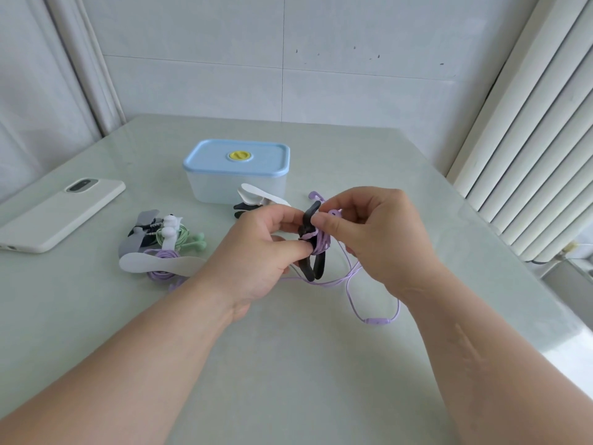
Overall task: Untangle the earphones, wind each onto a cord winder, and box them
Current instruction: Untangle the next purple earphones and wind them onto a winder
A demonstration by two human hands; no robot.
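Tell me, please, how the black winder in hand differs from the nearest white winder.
The left hand grips the black winder; the white winder lies untouched on the table. The black winder's purple cord, pinched by the right hand, partly trails loose; the white winder's coiled cord is wound up. Both cords are purple.

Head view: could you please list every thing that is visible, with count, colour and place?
table: one, pale green, under everything.
box: one, clear with blue lid, closed, far centre.
phone: one, white, back up, far left.
wound earphones: pile, green and purple cords on white and grey winders, left of hands.
spare winders: count unclear, white and black, before the box.
black winder: one, between both hands, partly wound.
purple earphones: one, loose cord trailing under right wrist.
left hand: grips black winder.
right hand: pinches purple cord.
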